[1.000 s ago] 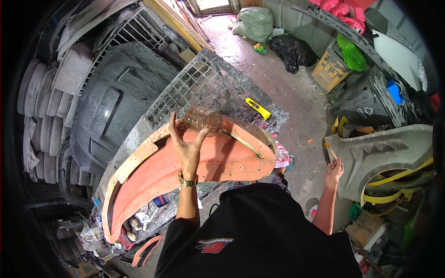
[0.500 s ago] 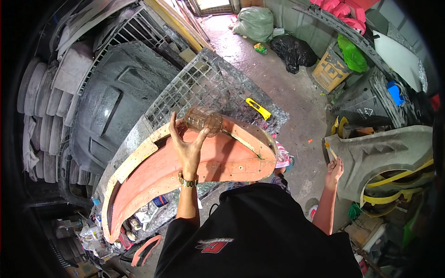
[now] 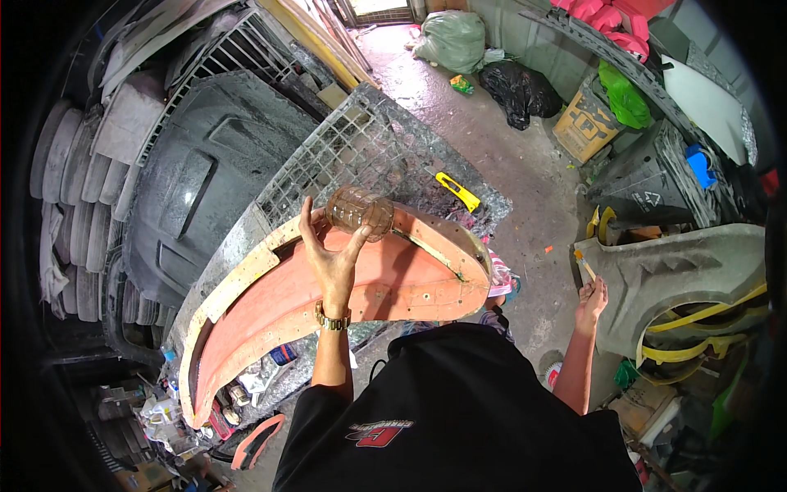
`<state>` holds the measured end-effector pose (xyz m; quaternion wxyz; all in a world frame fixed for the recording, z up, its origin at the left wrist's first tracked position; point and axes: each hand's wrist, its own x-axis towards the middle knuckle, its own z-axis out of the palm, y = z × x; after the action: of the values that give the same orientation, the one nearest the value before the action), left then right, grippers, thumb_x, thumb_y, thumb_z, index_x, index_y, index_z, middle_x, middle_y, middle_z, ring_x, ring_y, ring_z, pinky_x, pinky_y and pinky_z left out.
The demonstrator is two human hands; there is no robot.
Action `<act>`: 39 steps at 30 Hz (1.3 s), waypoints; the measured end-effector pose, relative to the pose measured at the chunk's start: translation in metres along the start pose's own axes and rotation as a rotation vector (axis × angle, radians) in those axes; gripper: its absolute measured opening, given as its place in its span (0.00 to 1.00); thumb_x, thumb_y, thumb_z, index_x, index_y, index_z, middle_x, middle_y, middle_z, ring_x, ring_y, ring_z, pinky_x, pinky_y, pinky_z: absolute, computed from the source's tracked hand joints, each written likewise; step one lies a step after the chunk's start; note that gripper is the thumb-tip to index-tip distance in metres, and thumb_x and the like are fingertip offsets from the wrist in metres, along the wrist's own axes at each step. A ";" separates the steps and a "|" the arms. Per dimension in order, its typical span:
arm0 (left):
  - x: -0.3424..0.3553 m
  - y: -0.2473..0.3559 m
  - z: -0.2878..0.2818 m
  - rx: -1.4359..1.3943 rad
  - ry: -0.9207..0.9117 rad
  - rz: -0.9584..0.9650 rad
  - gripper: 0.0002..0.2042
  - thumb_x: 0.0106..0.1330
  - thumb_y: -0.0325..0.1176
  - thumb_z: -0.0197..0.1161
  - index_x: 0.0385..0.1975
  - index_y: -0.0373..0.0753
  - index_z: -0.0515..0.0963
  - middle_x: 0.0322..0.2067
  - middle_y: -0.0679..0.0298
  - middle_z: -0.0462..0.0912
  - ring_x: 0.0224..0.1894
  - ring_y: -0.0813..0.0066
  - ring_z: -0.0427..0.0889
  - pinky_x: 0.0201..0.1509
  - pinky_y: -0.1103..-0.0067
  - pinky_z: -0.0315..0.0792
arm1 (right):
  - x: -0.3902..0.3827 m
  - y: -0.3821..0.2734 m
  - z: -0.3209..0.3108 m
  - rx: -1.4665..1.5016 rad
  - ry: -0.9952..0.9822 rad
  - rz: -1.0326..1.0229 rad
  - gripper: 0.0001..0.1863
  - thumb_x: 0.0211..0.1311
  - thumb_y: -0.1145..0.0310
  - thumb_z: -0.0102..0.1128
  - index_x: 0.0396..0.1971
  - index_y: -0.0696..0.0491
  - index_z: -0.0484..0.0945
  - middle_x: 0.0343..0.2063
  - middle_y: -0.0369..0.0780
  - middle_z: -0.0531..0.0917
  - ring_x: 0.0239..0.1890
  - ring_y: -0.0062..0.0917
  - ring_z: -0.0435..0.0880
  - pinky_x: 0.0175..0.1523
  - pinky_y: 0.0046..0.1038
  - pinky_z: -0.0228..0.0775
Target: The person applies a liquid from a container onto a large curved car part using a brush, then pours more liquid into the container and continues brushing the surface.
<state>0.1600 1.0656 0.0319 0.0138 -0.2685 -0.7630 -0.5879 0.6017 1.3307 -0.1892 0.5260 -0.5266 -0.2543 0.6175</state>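
Note:
My left hand [image 3: 332,266], with a gold watch at its wrist, holds a see-through ribbed plastic jar [image 3: 359,215], brownish in look, by its side. The thumb lies on the jar and one finger sticks up beside it; the other fingers are partly hidden. Beneath this hand lies a large curved orange mould [image 3: 393,299] with a pale flanged edge and small holes along its rim. Out to the right, my right hand [image 3: 592,299] is closed round the thin handle of a small brush [image 3: 583,262] with a yellowish tip, held away from the mould.
A yellow utility knife [image 3: 457,192] lies on the worktable's wire-mesh top [image 3: 328,156] beyond the mould. Grey moulded panels [image 3: 209,189] stand at the left. To the right are a grey fender-shaped panel [image 3: 664,275] and a cardboard box [image 3: 585,127]; bags [image 3: 518,92] lie farther back.

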 end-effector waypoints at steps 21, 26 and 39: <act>0.000 0.003 -0.001 0.013 0.004 0.006 0.45 0.43 0.31 0.77 0.63 0.36 0.56 0.46 0.58 0.71 0.48 0.68 0.72 0.55 0.72 0.69 | -0.002 -0.002 0.005 -0.015 -0.010 0.005 0.04 0.64 0.66 0.55 0.31 0.49 0.74 0.24 0.32 0.78 0.21 0.12 0.73 0.28 0.17 0.67; -0.001 0.002 -0.001 0.013 0.007 0.018 0.46 0.43 0.31 0.77 0.63 0.37 0.56 0.46 0.59 0.71 0.48 0.68 0.72 0.55 0.72 0.68 | -0.002 -0.001 0.003 -0.012 0.006 0.004 0.04 0.64 0.66 0.54 0.33 0.50 0.74 0.24 0.32 0.78 0.22 0.13 0.73 0.28 0.18 0.67; -0.002 0.004 -0.001 0.017 0.008 0.013 0.46 0.43 0.31 0.77 0.63 0.38 0.56 0.47 0.59 0.70 0.48 0.68 0.72 0.55 0.72 0.68 | -0.005 -0.003 0.004 0.008 0.005 -0.005 0.04 0.63 0.66 0.55 0.31 0.51 0.74 0.23 0.33 0.77 0.21 0.13 0.73 0.27 0.18 0.67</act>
<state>0.1636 1.0643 0.0353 0.0230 -0.2707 -0.7662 -0.5823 0.5984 1.3276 -0.1838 0.5301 -0.5257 -0.2519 0.6158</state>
